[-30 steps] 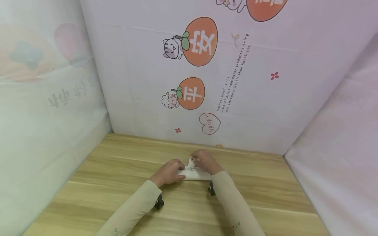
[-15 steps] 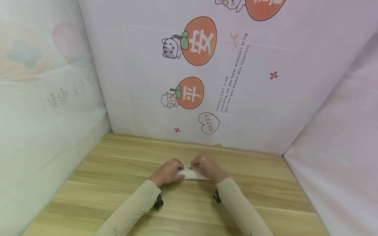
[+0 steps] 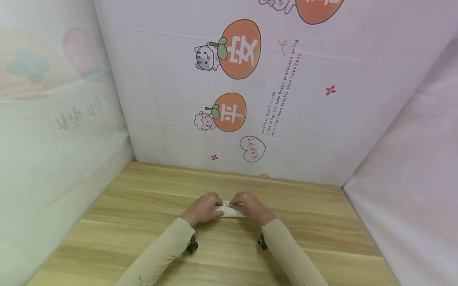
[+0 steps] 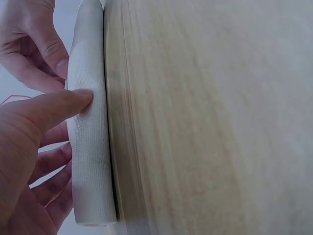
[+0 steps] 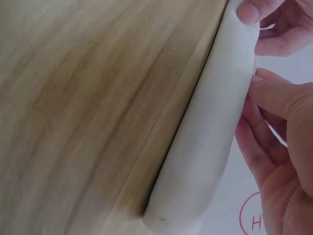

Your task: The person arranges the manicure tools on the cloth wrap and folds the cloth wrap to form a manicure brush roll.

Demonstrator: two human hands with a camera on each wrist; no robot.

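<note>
A white rolled-up cloth [image 3: 234,213] lies crosswise on the wooden table, its weave visible in the left wrist view. My left hand [image 3: 204,208] grips its left part, thumb on top of the roll [image 4: 90,166] and fingers behind. At the far long edge, close to the middle, my right hand [image 3: 252,208] pinches a short white strap [image 3: 228,203] that lies against the roll. Seen from the right wrist, thumb and forefinger of the right hand [image 5: 288,137] meet right at that edge, and the roll hides most of the strap.
The wood-grain table [image 3: 161,190] ends at a white printed cloth wall [image 3: 171,99] with fruit and animal drawings. Similar cloth walls rise at the left [image 3: 71,143] and right [image 3: 404,167]. A dark wrist camera [image 3: 192,244] sits under each sleeve cuff.
The strap stood up beyond the roll and now lies folded down against it. My right hand first drew back toward me with it, then settled at the far edge. The left hand stayed in place.
</note>
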